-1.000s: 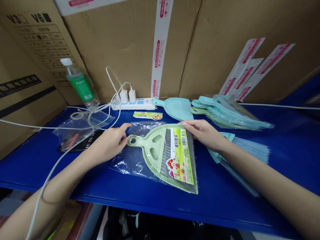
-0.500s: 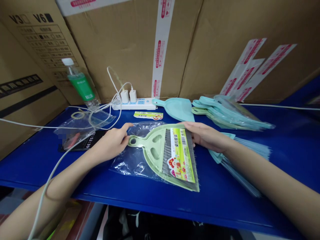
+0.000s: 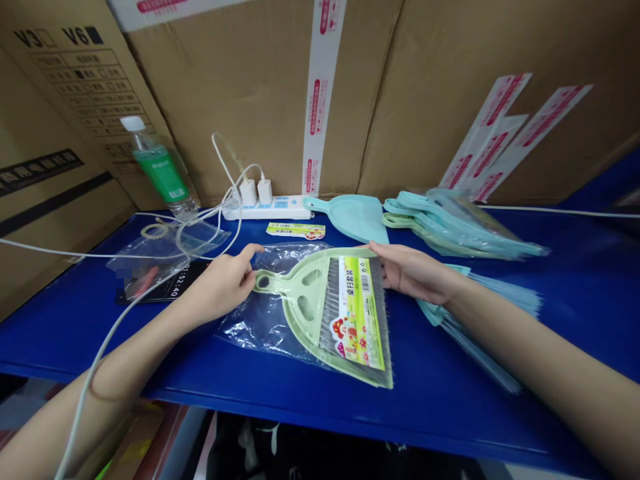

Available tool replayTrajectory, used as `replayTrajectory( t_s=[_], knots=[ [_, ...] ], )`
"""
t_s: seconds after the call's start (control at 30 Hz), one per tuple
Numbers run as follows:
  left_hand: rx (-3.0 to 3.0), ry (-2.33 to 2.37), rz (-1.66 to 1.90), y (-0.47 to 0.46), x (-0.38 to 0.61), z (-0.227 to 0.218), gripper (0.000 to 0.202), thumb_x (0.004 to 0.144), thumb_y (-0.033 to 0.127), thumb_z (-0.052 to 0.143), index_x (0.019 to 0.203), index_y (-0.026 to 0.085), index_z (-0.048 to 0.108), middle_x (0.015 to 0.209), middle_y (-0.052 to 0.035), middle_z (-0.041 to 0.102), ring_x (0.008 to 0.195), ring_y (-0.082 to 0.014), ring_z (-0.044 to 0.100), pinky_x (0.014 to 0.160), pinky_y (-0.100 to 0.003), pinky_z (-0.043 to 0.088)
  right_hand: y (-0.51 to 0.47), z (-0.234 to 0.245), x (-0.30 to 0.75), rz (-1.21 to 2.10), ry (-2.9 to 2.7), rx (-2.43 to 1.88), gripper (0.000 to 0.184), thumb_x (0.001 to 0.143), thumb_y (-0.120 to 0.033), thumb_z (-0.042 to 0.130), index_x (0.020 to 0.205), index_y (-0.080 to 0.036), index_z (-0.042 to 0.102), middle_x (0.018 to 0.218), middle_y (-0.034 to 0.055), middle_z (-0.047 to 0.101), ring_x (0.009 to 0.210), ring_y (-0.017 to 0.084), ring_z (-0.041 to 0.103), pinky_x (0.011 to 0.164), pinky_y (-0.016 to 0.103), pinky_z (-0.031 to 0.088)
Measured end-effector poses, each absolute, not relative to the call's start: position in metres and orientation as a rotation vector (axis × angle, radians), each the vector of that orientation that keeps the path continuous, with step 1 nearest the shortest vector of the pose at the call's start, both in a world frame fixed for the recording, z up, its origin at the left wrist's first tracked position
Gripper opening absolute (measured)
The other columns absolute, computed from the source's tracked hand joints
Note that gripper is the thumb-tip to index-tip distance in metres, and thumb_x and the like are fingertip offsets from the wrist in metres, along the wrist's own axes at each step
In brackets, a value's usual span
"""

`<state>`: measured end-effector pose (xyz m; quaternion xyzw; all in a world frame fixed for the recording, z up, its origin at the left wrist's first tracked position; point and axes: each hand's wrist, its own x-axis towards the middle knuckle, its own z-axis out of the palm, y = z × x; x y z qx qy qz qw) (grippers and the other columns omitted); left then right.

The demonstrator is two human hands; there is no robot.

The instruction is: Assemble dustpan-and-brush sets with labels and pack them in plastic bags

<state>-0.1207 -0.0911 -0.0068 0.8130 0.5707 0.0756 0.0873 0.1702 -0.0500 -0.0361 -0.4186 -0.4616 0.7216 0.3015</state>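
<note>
A light green dustpan with a grey brush and a bright printed label on it lies on a clear plastic bag on the blue table. My left hand pinches the end of the dustpan's handle, at the bag's edge. Fingers together, my right hand holds the pan's far right corner. A teal brush lies under my right wrist.
Behind stand cardboard boxes, a white power strip with chargers and cables, a green-labelled bottle, a teal dustpan, a stack of bagged teal sets, a loose label and a bag over a dark device.
The green dustpan has slid slightly left and toward me between my hands. Both hands keep their grip.
</note>
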Motion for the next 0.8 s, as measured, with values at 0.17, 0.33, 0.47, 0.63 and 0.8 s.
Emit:
replayTrajectory(
  t_s=[0.17,0.33,0.47,0.63,0.8],
  knots=[
    [2.421,1.726,0.196,-0.0904,-0.1208,-0.0059,0.039,0.084,0.016,0.037,0.121,0.009,0.048,0.051,0.0054,0.055,0.044,-0.0128,0.049,0.054,-0.026,0.035,-0.0487,-0.0386,0.1693,1.924,-1.153,-1.132,0.032,0.1,-0.021,0.035,0.114,-0.016,0.063,0.094,0.009,0.075,0.081,0.016,0.071,0.081,0.03,0.056],
    [2.396,1.707,0.225,-0.0895,-0.1228,-0.0047,0.04,0.084,0.017,0.037,0.122,0.008,0.046,0.05,0.0064,0.054,0.044,-0.0129,0.05,0.055,-0.026,0.036,-0.0495,-0.035,0.1684,1.921,-1.082,-1.159,0.036,0.101,-0.02,0.027,0.116,-0.016,0.06,0.096,0.0086,0.074,0.087,0.016,0.07,0.076,0.028,0.057],
    [2.379,1.723,0.226,-0.0891,-0.1239,-0.0045,0.041,0.085,0.019,0.038,0.124,0.008,0.045,0.049,0.0065,0.053,0.043,-0.0129,0.049,0.055,-0.026,0.036,-0.0458,-0.0384,0.1737,1.952,-1.141,-1.068,0.034,0.1,-0.024,0.031,0.117,-0.018,0.059,0.102,0.0099,0.073,0.093,0.02,0.069,0.079,0.034,0.058],
    [2.379,1.706,0.217,-0.089,-0.1246,-0.004,0.04,0.085,0.02,0.037,0.122,0.007,0.046,0.048,0.0061,0.053,0.042,-0.0135,0.049,0.053,-0.026,0.035,-0.0456,-0.0428,0.1751,1.899,-1.182,-1.058,0.026,0.093,-0.027,0.047,0.114,-0.019,0.061,0.103,0.0091,0.072,0.098,0.021,0.068,0.081,0.034,0.057],
    [2.342,1.702,0.183,-0.0885,-0.1247,-0.0037,0.04,0.086,0.019,0.036,0.123,0.008,0.045,0.049,0.0042,0.056,0.045,-0.0152,0.055,0.053,-0.026,0.037,-0.0519,-0.0404,0.1704,1.799,-1.332,-1.006,0.051,0.066,-0.026,0.078,0.114,-0.02,0.062,0.106,0.0069,0.072,0.102,0.022,0.066,0.083,0.03,0.055]
  ],
)
